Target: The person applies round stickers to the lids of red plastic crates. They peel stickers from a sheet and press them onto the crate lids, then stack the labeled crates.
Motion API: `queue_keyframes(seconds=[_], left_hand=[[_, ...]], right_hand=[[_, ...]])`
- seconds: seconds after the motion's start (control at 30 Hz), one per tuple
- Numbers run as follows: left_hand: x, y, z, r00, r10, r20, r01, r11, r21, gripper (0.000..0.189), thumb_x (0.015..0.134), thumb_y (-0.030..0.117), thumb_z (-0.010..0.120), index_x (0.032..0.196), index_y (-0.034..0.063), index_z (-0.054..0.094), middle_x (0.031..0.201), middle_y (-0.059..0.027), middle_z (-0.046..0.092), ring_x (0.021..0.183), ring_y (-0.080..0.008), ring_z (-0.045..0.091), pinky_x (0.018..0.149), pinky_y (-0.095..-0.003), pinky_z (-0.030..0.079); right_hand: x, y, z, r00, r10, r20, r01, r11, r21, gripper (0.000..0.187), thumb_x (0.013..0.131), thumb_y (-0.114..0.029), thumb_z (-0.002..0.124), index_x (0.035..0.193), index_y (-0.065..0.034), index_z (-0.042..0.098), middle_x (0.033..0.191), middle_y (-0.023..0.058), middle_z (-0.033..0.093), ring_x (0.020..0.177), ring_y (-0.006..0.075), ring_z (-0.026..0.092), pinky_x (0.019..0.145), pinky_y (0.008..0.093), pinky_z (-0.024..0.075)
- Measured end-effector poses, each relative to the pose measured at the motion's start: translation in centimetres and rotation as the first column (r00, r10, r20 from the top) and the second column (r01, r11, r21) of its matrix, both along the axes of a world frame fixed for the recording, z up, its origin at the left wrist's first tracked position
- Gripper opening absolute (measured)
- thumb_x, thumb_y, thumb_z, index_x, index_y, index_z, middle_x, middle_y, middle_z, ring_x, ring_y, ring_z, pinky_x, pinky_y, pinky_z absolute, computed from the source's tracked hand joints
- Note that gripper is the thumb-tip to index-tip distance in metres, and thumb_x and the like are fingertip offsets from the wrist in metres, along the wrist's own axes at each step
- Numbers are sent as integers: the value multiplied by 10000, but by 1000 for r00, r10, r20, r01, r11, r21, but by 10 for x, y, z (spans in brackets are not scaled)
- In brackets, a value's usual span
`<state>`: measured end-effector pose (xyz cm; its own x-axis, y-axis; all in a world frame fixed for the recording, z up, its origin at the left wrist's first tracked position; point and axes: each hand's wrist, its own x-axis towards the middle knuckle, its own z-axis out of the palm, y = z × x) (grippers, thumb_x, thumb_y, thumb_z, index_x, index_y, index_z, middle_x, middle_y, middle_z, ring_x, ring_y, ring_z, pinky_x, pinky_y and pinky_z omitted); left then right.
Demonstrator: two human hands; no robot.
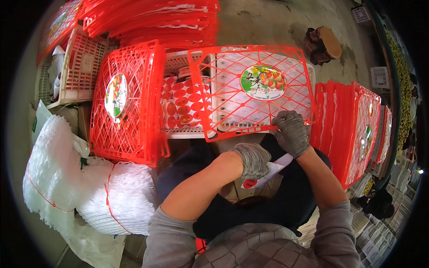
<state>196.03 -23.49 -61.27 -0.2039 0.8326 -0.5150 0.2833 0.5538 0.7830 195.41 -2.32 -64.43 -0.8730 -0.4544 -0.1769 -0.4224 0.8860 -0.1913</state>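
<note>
My left hand (pixel 253 160), in a grey knit glove, is closed on a strip of stickers (pixel 276 167) with a red oval sticker at its lower end, above my lap. The gloved right hand (pixel 291 132) grips the lower right edge of a red plastic lattice lid (pixel 242 106). An oval fruit label (pixel 263 82) sits on that lid. Beneath the lid lies a white plastic crate (pixel 312 75) with white padding sheet in it. Sheets of red oval stickers (pixel 187 104) fill another white crate just left of it.
Red lattice lids (pixel 127 104) stand at the left, with more stacked behind (pixel 174 23) and at the right (pixel 342 130). White foam netting bundles (pixel 117 197) lie at the lower left. A round stool (pixel 324 43) stands on the floor beyond.
</note>
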Motion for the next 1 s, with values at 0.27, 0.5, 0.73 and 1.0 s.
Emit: queue_keyframes(seconds=[0.27, 0.5, 0.73, 1.0], left_hand=[[-9, 9, -8, 999, 25, 32, -24, 999, -38, 349, 850, 292, 609, 1047, 40, 749, 915, -232, 728, 867, -405, 710, 787, -487, 553], [-11, 9, -21, 997, 71, -6, -71, 995, -71, 354, 860, 297, 600, 1029, 39, 773, 940, -237, 733, 883, -395, 719, 788, -478, 556], [-9, 9, -28, 997, 65, -42, -68, 995, -77, 334, 856, 272, 596, 1005, 24, 762, 916, -226, 734, 864, -393, 718, 765, -483, 556], [-10, 5, -22, 995, 64, -79, -68, 996, -52, 328, 876, 289, 585, 974, 21, 748, 881, -243, 717, 838, -405, 705, 754, -496, 549]], right_hand=[[-9, 13, -42, 990, -128, 60, 126, 992, 23, 366, 737, -229, 818, 1078, -140, 721, 1094, 72, 662, 1093, 299, 608, 928, 470, 480], [-12, 11, -51, 973, -187, 133, 171, 978, 122, 360, 744, -211, 799, 1087, -137, 720, 1114, 86, 664, 1106, 303, 608, 945, 460, 491], [-11, 10, -65, 952, -233, 199, 203, 966, 160, 345, 782, -220, 772, 1112, -134, 717, 1128, 109, 664, 1125, 324, 605, 971, 457, 499], [-9, 9, -42, 957, -205, 203, 180, 974, 135, 343, 861, -258, 730, 1179, -133, 700, 1198, 125, 665, 1188, 328, 599, 1008, 465, 497]])
